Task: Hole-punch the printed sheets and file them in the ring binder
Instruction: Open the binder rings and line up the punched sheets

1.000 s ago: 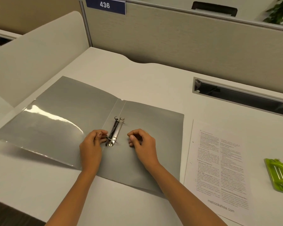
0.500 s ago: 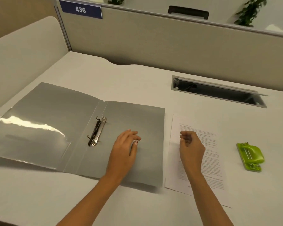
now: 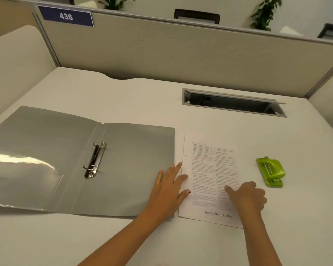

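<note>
A grey ring binder (image 3: 135, 166) lies open and flat on the desk, its two metal rings (image 3: 95, 160) parted at the spine. Right of it lie the printed sheets (image 3: 208, 166), with a punched hole visible near their left edge. My left hand (image 3: 170, 187) rests flat, fingers spread, across the binder's right edge and the sheets' left edge. My right hand (image 3: 246, 196) sits on the lower right of the sheets, fingers curled and thumb pressing the paper. A green hole punch (image 3: 270, 171) stands on the desk to the right of the sheets, untouched.
A recessed cable tray (image 3: 233, 102) opens in the desk behind the sheets. Beige cubicle partitions (image 3: 181, 54) wall the desk at the back and left, with a blue "436" sign (image 3: 65, 16). The desk's front edge lies under my forearms.
Both hands left the binder's rings and moved right. The left hand now lies at the sheets' left edge and the right hand on the sheets. The view has panned right.
</note>
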Demonstrator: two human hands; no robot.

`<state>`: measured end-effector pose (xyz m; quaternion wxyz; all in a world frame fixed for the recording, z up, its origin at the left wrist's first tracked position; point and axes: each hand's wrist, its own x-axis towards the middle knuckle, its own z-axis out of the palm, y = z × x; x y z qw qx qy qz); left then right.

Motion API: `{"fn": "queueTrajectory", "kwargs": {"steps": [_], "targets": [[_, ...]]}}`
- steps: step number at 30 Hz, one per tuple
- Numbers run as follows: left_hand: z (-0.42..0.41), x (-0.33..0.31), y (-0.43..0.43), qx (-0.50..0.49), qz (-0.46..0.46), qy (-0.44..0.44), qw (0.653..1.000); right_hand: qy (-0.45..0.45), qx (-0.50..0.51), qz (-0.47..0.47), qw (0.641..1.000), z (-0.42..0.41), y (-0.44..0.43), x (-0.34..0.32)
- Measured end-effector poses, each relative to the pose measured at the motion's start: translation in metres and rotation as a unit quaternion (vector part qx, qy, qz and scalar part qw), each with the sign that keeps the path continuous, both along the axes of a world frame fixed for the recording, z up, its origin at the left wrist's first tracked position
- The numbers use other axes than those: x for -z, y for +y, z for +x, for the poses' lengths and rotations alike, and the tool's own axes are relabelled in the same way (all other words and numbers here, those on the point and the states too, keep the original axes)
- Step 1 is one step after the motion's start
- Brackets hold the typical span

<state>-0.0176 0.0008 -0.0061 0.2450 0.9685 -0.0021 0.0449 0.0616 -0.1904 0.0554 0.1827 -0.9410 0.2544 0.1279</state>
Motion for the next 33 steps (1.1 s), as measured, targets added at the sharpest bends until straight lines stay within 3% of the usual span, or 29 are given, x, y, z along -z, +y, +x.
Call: {"fn": "queueTrajectory", "kwargs": {"steps": [5, 10, 14, 21, 26, 33], "targets": [[0.001, 0.003, 0.003, -0.002, -0.014, -0.014, 1.0, 0.043, -0.052, -0.059, 0.996, 0.001, 0.001, -0.002], [0.002, 0.002, 0.003, 0.0, -0.02, -0.015, 1.0, 0.081, 0.03, 0.013, 0.996, 0.012, -0.001, -0.011], [0.002, 0.001, 0.003, 0.0, -0.018, -0.012, 1.0, 0.107, 0.033, 0.026, 0.993, 0.015, -0.003, -0.013], [0.001, 0.0, 0.003, -0.002, -0.012, -0.009, 1.0, 0.023, 0.023, 0.124, 0.992, 0.012, -0.008, -0.013], [0.001, 0.001, 0.003, -0.002, -0.009, -0.009, 1.0, -0.015, 0.016, 0.306, 0.952, 0.007, -0.011, -0.008], [0.001, 0.001, 0.001, -0.01, -0.019, -0.018, 1.0, -0.092, -0.065, 0.351, 0.93, 0.006, -0.013, -0.023]]}}
